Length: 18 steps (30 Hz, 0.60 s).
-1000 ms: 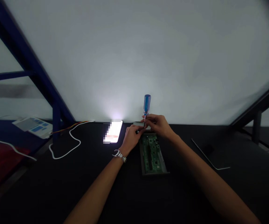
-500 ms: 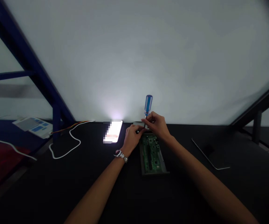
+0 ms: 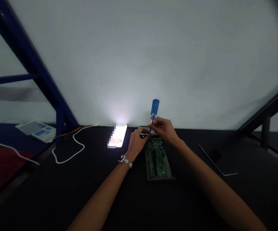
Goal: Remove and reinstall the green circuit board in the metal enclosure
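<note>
My right hand (image 3: 165, 129) pinches the metal shaft of a screwdriver (image 3: 154, 107), whose blue handle points up and leans slightly right. The shaft runs down to the far end of a green circuit board (image 3: 161, 163) set in a dark metal frame (image 3: 171, 176). My left hand (image 3: 137, 139), with a watch on its wrist, is closed at the far left corner of the frame. Its thumb and forefinger meet close to the screwdriver's lower end. The screwdriver's tip and anything held in the left fingers are hidden.
A glowing phone (image 3: 119, 135) lies left of my hands by the wall. A white cable (image 3: 82, 146) curls further left, near a white-and-blue panel (image 3: 36, 130). On the right lies a bent metal rod (image 3: 213, 163). Blue frame posts (image 3: 60, 120) stand at the left.
The screwdriver handle has turned about its axis and tilted a little to the right. My right hand has shifted slightly with it; the left hand stays at the frame's far end.
</note>
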{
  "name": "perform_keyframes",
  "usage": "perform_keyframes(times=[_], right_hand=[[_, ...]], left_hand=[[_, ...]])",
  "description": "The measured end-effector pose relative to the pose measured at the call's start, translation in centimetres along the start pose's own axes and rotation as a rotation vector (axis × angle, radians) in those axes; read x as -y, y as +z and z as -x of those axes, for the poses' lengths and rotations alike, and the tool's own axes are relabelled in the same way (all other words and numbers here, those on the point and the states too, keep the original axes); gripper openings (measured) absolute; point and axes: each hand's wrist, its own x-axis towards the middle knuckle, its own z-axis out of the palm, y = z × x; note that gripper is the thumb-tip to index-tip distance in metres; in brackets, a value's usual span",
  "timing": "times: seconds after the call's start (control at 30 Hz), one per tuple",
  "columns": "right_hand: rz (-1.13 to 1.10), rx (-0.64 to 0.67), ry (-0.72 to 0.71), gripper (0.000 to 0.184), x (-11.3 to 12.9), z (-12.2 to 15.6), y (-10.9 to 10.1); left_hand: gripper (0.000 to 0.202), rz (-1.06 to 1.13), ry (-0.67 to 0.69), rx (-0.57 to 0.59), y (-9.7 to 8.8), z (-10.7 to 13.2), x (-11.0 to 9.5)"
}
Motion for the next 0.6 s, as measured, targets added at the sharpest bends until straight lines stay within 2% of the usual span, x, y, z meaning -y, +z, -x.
perform_keyframes(times=[0.17,0.23,0.3,0.37,0.43,0.5,0.6], right_hand=[[0.050,-0.115,0.004,0.033,-0.2,0.2,0.8],[0.026,-0.080,0.009,0.025,-0.1,0.2,0.6],[-0.044,0.031,0.023,0.021,0.1,0.1,0.0],[-0.134,0.163,0.046,0.027,0.4,0.0,-0.7],[-0.188,0.234,0.067,0.030,0.5,0.0,-1.3],[-0.189,0.220,0.070,0.029,0.5,-0.1,-1.4],[-0.145,0.125,0.051,0.025,0.4,0.0,-1.1]], left_hand=[[0.013,-0.039,0.002,-0.007,0.2,0.1,0.1],[0.011,-0.049,0.020,0.014,0.1,0.1,0.0],[0.012,-0.059,0.040,0.039,0.0,0.1,0.0],[0.015,-0.064,0.059,0.058,-0.1,0.2,0.0],[0.017,-0.060,0.074,0.072,-0.1,0.3,0.0],[0.018,-0.050,0.073,0.081,-0.1,0.3,0.1],[0.017,0.012,0.054,0.088,0.0,0.3,0.0]])
